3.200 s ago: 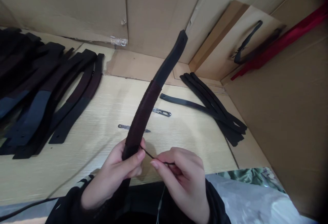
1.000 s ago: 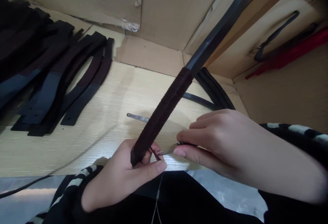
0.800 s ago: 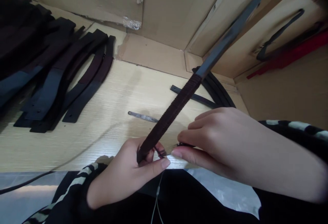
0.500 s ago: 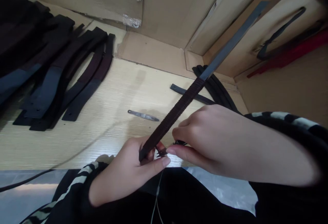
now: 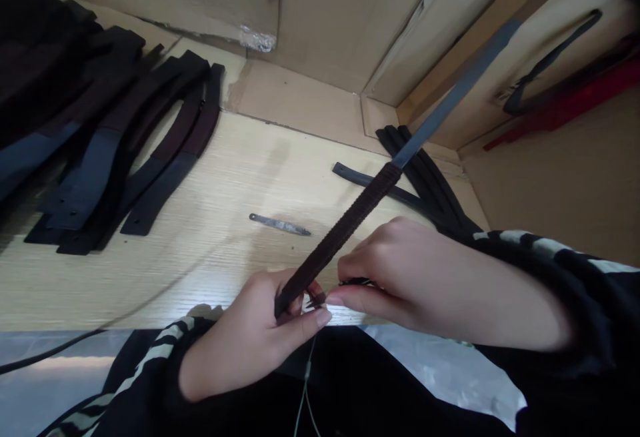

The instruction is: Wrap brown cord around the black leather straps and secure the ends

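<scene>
My left hand [image 5: 257,330] is closed around the near end of a long strap [image 5: 345,227]. Dark brown lacing is wound in tight ridges round the strap's lower part, while its bare grey-blue end [image 5: 460,94] points up and away to the right. Beside the left fingertips, my right hand [image 5: 395,270] pinches the dark brown lace end [image 5: 317,300] between thumb and finger. A small black object [image 5: 357,282], perhaps a tool, shows under the curled right fingers; most of it is hidden.
Several finished-looking straps [image 5: 170,150] are piled at left. A pointed metal tool [image 5: 280,224] lies on the wooden table [image 5: 200,277]. Black strips [image 5: 425,177] rest behind my right hand, near a red item [image 5: 575,104]. Cardboard walls [image 5: 345,30] stand at the back.
The strap's far end has dipped slightly, and my right forearm has shifted a little to the left and turned. Both hands keep their hold close together.
</scene>
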A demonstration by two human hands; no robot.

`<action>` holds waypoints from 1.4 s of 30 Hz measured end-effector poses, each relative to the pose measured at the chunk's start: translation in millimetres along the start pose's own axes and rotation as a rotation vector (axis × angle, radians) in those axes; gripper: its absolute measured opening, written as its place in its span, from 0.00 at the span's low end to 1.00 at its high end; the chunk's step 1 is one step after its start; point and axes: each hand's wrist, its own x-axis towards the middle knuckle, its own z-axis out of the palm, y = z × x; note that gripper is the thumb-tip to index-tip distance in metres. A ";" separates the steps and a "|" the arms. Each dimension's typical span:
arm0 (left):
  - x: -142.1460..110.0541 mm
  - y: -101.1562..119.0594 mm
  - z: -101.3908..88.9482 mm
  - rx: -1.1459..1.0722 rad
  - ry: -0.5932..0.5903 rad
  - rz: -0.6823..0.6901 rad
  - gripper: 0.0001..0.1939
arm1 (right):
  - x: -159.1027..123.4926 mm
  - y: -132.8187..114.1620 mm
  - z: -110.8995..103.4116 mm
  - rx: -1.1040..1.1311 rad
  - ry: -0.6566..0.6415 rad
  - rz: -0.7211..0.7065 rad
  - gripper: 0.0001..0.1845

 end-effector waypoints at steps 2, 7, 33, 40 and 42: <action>0.0 -1.5 0.5 0.022 -0.012 -0.015 0.07 | -1.2 0.9 1.1 -0.002 -0.010 0.011 0.21; 0.0 -2.4 1.0 0.008 -0.069 -0.058 0.07 | -4.2 2.9 5.4 0.032 -0.022 0.049 0.23; 2.6 5.8 -2.4 0.032 -0.055 -0.062 0.07 | -3.9 -12.8 0.6 -0.078 -0.024 0.107 0.22; 4.0 4.9 -0.7 0.031 -0.075 -0.058 0.07 | 0.8 -11.7 6.9 -0.065 0.003 0.061 0.16; 4.2 4.4 -1.2 0.025 -0.086 -0.048 0.08 | 1.2 -11.1 8.0 -0.042 -0.001 0.061 0.16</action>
